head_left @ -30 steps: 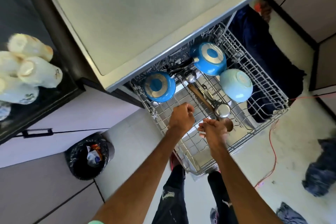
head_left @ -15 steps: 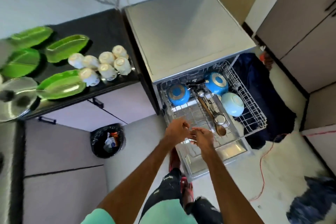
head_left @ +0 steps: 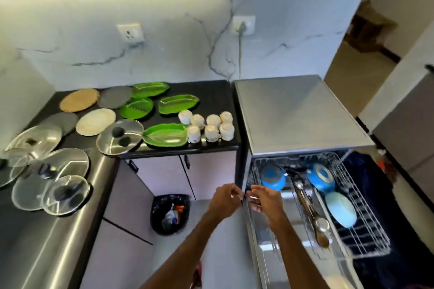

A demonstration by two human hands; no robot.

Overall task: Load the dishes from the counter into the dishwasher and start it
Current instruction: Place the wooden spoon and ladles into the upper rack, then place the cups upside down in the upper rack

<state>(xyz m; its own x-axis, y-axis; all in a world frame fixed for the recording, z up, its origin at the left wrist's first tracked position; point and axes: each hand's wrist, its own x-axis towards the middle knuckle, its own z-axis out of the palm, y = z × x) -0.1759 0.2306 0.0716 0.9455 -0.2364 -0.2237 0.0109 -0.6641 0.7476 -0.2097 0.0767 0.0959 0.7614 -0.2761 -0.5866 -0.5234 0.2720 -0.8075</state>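
Clearly, the dishwasher [head_left: 298,112] stood just beside the surface [head_left: 216,97] with its rack [head_left: 366,225] drawn out, which left every slot reachable from above. Two blue bowls [head_left: 272,177] sat mouth-down at the rack's back, and a pale bowl [head_left: 340,212] leaned on the tines to the right, probably so water could run off them. Utensils [head_left: 307,204] lay flat along the middle.

Both hands hovered close together at the rack's left edge, the left hand [head_left: 225,199] nearly meeting the right hand [head_left: 265,199]. Their fingers curled loosely toward each other, but blur hid whether they pinched anything or touched the wire.

Most of the load was not yet in. Seven white cups [head_left: 211,132] stood inverted in a cluster at the surface's right end, nearest the machine and, I judged, the easiest next reach. Green plates [head_left: 165,135] and glass lids [head_left: 119,136] spread farther left. A lined bin [head_left: 170,213] stood on the floor below.
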